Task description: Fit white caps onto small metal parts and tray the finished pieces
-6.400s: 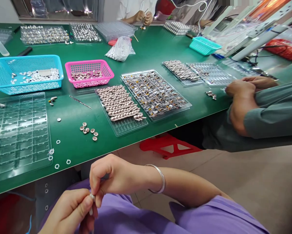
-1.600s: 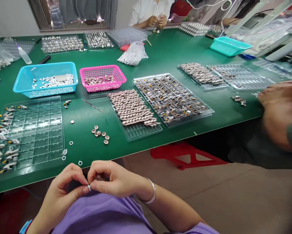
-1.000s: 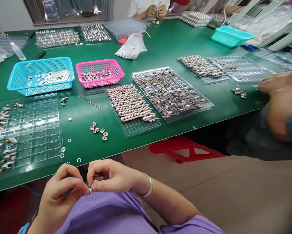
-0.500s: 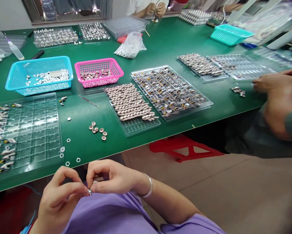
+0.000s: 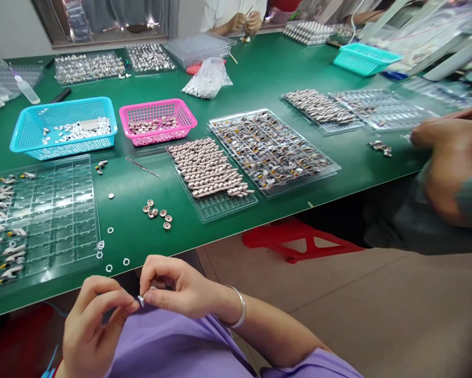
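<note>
My right hand is closed in a pinch on a small shiny silvery-white part, held low over my lap at the table's front edge. Beside it, my left hand has thumb and fingers pinched together, the tips right by the part; whatever lies between them is too small to make out. Several white rings lie on the table just beyond my hands. Behind them are several small metal cups. A clear compartment tray, its left columns holding small metal-and-white pieces, rests at left.
Beyond sit tweezers, a blue basket, a pink basket and a tray of stacked metal pieces. A filled compartment tray is to its right. A co-worker's hands are at far right; a red stool stands below.
My left fingertips have drawn back slightly leftward from the small part, which stays at my right fingertips. The view has shifted slightly.
</note>
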Motion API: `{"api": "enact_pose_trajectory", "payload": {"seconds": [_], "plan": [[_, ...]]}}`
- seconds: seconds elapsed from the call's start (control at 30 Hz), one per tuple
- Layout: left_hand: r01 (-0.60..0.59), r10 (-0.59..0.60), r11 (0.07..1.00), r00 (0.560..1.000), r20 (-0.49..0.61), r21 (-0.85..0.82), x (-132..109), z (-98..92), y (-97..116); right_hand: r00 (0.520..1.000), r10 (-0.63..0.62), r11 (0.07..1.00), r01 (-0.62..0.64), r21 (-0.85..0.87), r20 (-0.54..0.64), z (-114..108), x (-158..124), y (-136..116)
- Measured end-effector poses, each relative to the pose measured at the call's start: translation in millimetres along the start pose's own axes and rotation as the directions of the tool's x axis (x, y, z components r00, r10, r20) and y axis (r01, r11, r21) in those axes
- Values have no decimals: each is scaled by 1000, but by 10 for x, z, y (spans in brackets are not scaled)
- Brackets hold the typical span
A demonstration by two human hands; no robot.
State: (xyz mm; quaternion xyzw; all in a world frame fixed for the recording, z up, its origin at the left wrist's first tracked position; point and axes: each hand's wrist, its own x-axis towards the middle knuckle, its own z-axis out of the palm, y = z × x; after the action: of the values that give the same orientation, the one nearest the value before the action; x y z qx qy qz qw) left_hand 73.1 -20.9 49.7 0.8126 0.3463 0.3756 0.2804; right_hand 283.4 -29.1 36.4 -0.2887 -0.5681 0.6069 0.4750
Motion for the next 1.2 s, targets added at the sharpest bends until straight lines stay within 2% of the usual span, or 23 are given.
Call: {"api": "enact_pose_trajectory", "payload": {"seconds": [0.07,0.17,0.4,0.77,1.03,1.2], "plan": [[48,-44,995,997,56,-84,40,-6,23,999,-39,999,40,-29,22,-4,1,4],[56,-35,988,990,139,-147,109,-18,61,996,-69,996,72,-58,49,-14,-1,14],[25,8,987,979,205,-156,123,-35,58,991,-115,988,121,-92,67,-21,-8,16],[-87,95,995,974,207,-49,45,-58,69,989,-129,988,135,-79,76,-2,-24,4],[-43,52,998,981,186,-51,49,-37,84,991,-117,990,122,-66,69,-2,-21,4],[-74,81,996,980,179,-44,66,-45,103,992,-114,991,118,-60,62,-4,-30,-12]]}}
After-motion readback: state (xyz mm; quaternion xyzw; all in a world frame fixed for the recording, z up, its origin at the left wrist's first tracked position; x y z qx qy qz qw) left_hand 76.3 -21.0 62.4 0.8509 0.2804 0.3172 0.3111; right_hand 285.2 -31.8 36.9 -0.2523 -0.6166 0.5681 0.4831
